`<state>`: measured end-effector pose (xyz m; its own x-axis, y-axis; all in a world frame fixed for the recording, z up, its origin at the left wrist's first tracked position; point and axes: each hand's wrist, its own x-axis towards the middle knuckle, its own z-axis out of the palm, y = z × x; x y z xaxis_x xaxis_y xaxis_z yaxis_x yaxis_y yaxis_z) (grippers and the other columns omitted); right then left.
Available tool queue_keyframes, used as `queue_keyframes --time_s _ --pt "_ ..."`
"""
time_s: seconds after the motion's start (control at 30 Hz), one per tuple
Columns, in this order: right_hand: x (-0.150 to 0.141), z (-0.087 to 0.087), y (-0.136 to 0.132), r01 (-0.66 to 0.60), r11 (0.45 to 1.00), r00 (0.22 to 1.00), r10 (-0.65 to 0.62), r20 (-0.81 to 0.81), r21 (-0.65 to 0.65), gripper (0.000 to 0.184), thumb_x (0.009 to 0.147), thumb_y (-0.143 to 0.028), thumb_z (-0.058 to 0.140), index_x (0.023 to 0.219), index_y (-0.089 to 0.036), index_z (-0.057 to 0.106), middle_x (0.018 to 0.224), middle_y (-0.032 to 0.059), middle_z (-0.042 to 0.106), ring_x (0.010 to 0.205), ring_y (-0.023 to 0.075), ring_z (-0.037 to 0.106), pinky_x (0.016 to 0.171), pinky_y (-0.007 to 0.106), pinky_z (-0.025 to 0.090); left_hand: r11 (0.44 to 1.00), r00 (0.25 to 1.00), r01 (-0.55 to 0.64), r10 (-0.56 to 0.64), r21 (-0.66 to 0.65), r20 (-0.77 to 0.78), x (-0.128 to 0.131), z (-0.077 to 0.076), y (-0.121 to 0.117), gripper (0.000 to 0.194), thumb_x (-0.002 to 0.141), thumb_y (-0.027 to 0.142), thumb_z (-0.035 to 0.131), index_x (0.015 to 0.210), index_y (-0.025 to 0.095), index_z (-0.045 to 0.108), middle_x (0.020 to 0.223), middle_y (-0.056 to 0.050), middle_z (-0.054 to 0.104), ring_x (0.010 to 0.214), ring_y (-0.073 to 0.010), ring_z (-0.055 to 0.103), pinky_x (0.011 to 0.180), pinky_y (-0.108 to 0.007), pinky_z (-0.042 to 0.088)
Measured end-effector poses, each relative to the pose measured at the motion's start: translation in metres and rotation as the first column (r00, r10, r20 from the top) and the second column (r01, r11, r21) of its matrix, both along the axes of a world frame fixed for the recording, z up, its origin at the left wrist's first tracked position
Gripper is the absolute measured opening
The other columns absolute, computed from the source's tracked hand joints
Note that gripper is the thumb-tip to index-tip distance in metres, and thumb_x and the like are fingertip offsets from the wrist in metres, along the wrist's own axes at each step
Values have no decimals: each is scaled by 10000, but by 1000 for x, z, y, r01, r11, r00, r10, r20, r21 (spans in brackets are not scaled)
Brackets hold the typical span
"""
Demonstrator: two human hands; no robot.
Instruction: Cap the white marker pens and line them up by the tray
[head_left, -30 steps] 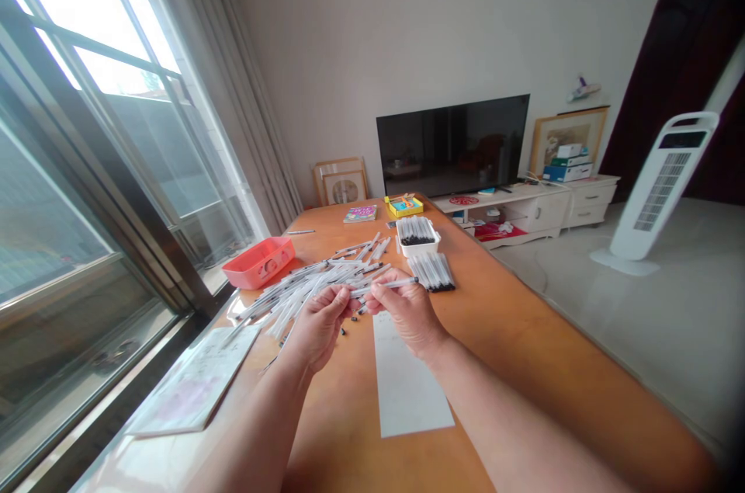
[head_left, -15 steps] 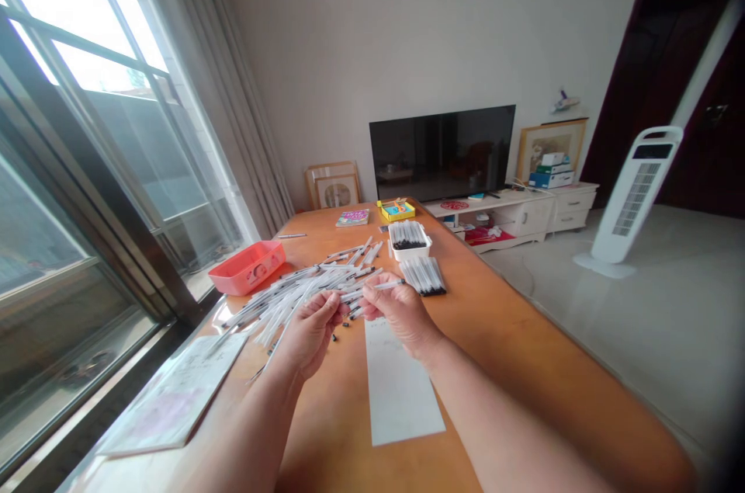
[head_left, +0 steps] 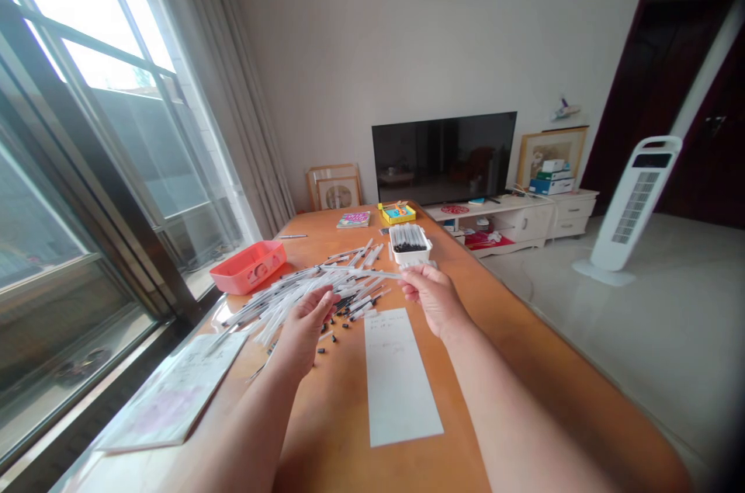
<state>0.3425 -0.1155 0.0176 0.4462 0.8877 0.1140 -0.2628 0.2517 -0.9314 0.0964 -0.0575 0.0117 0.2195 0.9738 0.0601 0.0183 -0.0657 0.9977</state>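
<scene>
Clear pen refill [head_left: 372,273] pinched between thumb and fingertips of right hand [head_left: 434,300], held level above bench, far end pointing left over pile. Left hand [head_left: 306,330] half open, apparently empty, just beside pile. Pinching near one end should keep refill clear of neighbours. Counts: one refill held; refill pile [head_left: 296,295] of dozens, uncountable; about a dozen loose black caps [head_left: 331,341]; one white tray [head_left: 410,244]; one paper strip [head_left: 399,376]; one coral basket [head_left: 248,268]; one orange bench [head_left: 334,431].

Bright daylight through the window [head_left: 87,35], panes blown out; soft, faint shadows on the worktop [head_left: 337,431]; right hand [head_left: 434,300] sharp; wide-angle bending toward frame edges, dark lower-right corner.
</scene>
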Motion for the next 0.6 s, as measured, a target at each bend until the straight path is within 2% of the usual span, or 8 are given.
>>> queue_keyframes --time_s 0.07,0.13,0.17,0.23,0.33,0.4,0.53,0.6 --pt "19 -7 5 203 979 979 -204 -6 -19 226 704 -351 784 815 -184 679 743 39 702 634 144 575 594 265 460 999 999 -46 47 15 -16 -1 0 1 623 788 611 744 1256 207 672 1133 -98 758 981 -227 671 807 -298 479" --pt "40 -18 11 395 918 918 -395 8 -39 236 686 -334 769 852 -191 682 757 34 701 663 166 599 597 272 471 996 996 -86 86 21 -27 -2 1 2 654 751 637 759 1211 178 686 1096 -107 765 964 -234 678 816 -312 479" --pt "50 -24 13 484 872 875 -482 49 -73 230 692 -339 745 856 -192 678 753 33 699 669 176 607 594 275 471 995 994 -99 100 24 -33 -2 2 3 673 730 654 764 1191 168 693 1073 -109 768 945 -234 680 808 -314 478" --pt "69 -35 17 665 735 738 -621 264 -129 211 727 -354 681 873 -201 677 808 33 718 717 191 632 621 276 480 993 992 -117 118 30 -47 -1 3 4 702 693 683 772 1154 158 704 1030 -107 773 903 -231 678 779 -313 476" --pt "87 -47 17 744 650 651 -650 391 -157 183 738 -347 661 871 -225 692 870 52 731 798 230 642 693 310 481 991 990 -125 128 41 -65 -2 3 6 691 679 705 765 1100 160 716 992 -95 773 839 -213 664 733 -303 467" --pt "93 -50 16 762 622 627 -640 445 -178 135 735 -333 665 825 -240 700 850 65 724 812 256 637 726 340 473 991 990 -123 126 44 -70 -4 0 9 677 678 711 762 1078 167 719 981 -88 771 824 -208 662 711 -297 468" --pt "97 -57 15 784 556 579 -494 649 -276 133 773 -354 648 827 -268 733 858 87 715 794 272 630 746 384 466 993 991 -108 111 46 -75 -7 -6 15 647 692 708 755 1071 185 722 994 -82 770 892 -222 679 726 -292 483" --pt "99 -62 17 782 568 542 -417 729 -257 172 795 -377 631 856 -269 750 847 97 708 797 275 633 755 400 472 993 991 -104 108 53 -80 -7 -7 16 637 701 704 750 1077 191 722 992 -78 771 911 -227 683 727 -290 487"
